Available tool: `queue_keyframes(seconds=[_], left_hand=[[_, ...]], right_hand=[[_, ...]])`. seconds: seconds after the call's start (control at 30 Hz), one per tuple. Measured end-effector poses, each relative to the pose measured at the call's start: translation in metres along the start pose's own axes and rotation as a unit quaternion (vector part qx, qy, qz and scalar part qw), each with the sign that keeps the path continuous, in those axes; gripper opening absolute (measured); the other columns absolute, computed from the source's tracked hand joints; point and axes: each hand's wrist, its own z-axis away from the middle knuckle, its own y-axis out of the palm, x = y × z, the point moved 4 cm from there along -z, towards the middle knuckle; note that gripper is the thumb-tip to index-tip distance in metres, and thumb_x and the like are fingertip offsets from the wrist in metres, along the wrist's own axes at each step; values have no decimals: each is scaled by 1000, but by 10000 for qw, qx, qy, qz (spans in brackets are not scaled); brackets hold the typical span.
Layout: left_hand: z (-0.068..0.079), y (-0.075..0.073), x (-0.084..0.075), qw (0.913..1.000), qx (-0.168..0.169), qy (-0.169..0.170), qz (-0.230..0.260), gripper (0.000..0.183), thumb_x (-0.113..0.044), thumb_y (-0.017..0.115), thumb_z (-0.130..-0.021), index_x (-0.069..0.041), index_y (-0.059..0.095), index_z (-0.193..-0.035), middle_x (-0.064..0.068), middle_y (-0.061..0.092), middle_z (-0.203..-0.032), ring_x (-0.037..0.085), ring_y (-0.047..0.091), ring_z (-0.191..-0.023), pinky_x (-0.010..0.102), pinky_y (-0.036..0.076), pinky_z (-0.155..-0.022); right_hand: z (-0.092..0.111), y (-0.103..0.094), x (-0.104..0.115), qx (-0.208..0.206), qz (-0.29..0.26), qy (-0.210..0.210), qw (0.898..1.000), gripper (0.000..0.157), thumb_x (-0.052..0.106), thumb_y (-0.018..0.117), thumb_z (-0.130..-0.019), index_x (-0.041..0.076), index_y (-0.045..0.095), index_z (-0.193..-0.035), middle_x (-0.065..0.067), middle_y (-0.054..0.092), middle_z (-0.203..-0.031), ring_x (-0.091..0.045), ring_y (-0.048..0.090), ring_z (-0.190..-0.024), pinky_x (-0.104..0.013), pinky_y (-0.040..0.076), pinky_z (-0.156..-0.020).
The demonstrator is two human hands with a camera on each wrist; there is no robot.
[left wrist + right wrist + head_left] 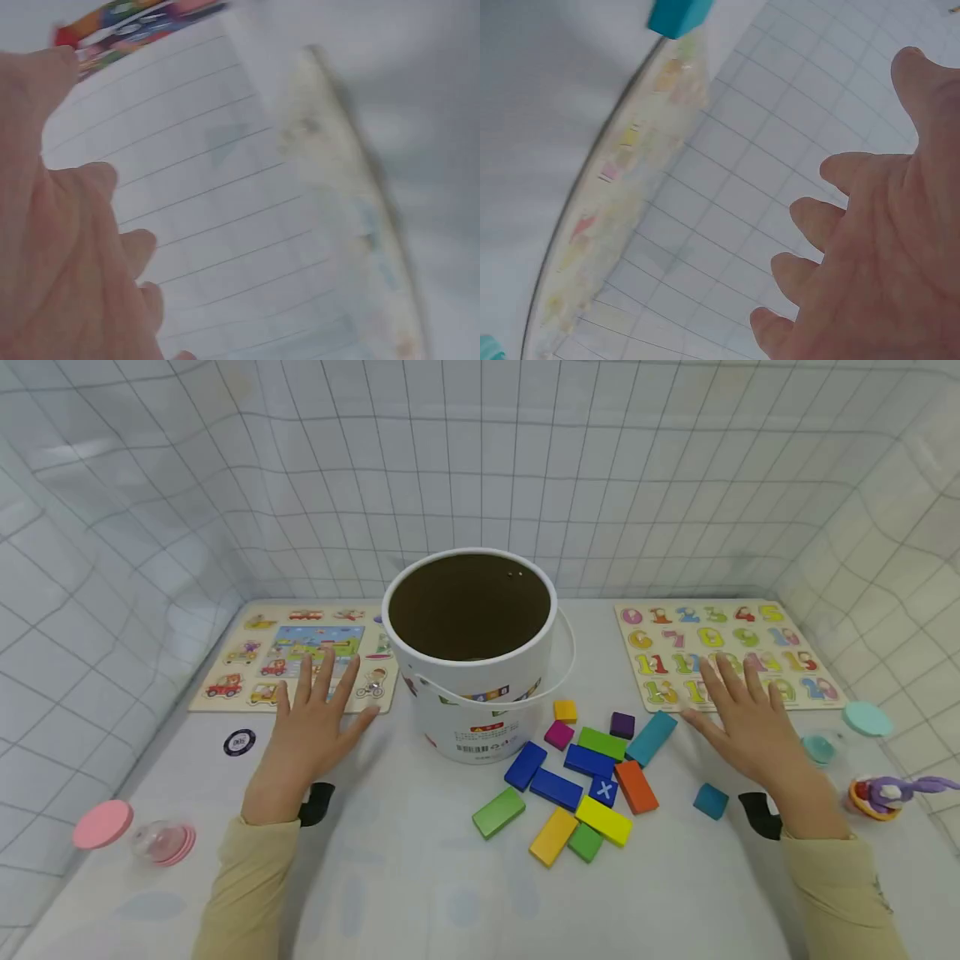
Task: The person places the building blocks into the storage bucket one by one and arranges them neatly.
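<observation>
My left hand (307,735) is spread flat with nothing in it, its fingers overlapping the vehicle puzzle board (292,693) in the head view. Fingers straight and apart, my right hand (750,735) is held in front of the number puzzle board (633,664). Between the hands lie several coloured wooden blocks, among them a teal block (651,738) near the right thumb, an orange-red block (637,787) and a light green block (498,812). Behind them stands a white bucket (480,727) with its handle hanging at the front. Both wrist views show the palms bare.
A black round chip (240,742), a pink disc (103,824) and a clear pink-based dome (161,842) lie at left. On the right are a mint disc (867,718), a small teal cup (819,749) and a purple toy figure (892,793). Tiled sheeting (480,460) encloses the back and sides.
</observation>
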Motion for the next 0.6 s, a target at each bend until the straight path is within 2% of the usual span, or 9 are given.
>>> queue_keyframes(seconds=[0.07,0.13,0.2,0.23,0.3,0.37,0.47,0.53,0.6], left_hand=[[4,-18,-6,9997,-175,84,171,71,-57,29,-89,-23,-1,-144,10,-9,-148,25,-22,-130,63,-5,-98],[10,-40,-13,9971,-461,258,556,71,-51,35,-90,-21,1,-144,11,-6,-148,27,-19,-131,62,-7,-98],[14,-62,-22,9893,-754,450,1165,69,-43,43,-90,-21,4,-144,9,-2,-149,26,-14,-133,60,-4,-100],[15,-72,-27,9827,-891,557,1528,68,-39,46,-90,-23,7,-144,7,2,-149,25,-9,-134,60,-2,-101],[13,-85,-37,9630,-1092,763,2343,65,-31,52,-89,-28,15,-143,-1,8,-148,20,1,-135,59,4,-102],[7,-90,-47,9397,-1110,886,3110,62,-25,54,-88,-30,21,-141,-7,13,-147,14,7,-134,56,12,-103],[-9,-85,-60,8972,-1062,1048,4157,57,-16,55,-88,-23,30,-139,-7,18,-146,10,14,-133,51,16,-104],[-19,-78,-66,8692,-1013,1025,4729,54,-14,54,-88,-19,33,-138,-5,18,-146,10,14,-133,47,17,-105],[-27,-70,-72,8362,-1000,989,5300,51,-13,53,-89,-16,36,-137,-4,18,-146,11,15,-133,44,16,-106]], right_hand=[[7,-13,4,-105,-246,-60,9996,73,48,38,-91,17,-3,-143,-12,-4,-148,-29,-17,-132,-58,-8,-100],[17,-27,8,-142,-586,-65,9982,73,45,43,-90,21,0,-144,-8,-2,-149,-29,-9,-134,-61,3,-100],[28,-38,11,-237,-1018,-96,9945,71,39,50,-89,23,8,-144,-7,5,-149,-33,5,-134,-63,15,-96],[33,-41,11,-287,-1206,-98,9922,70,36,52,-88,24,12,-144,-9,12,-148,-35,15,-131,-63,22,-93],[44,-41,9,-423,-1514,-88,9875,65,31,56,-87,23,23,-141,-12,26,-142,-33,33,-122,-47,37,-92],[52,-32,3,-567,-1695,-85,9839,56,24,59,-85,18,36,-136,-13,42,-130,-23,47,-107,-27,44,-85],[61,-10,-8,-416,-1814,184,9824,44,25,60,-85,13,49,-126,-11,55,-114,-12,52,-89,-6,40,-68],[66,5,-14,-88,-1866,471,9813,41,29,58,-86,11,53,-123,-11,58,-109,-12,52,-87,-11,43,-66],[71,18,-18,290,-1977,676,9775,43,33,57,-86,9,54,-122,-11,58,-108,-17,52,-87,-16,45,-64]])
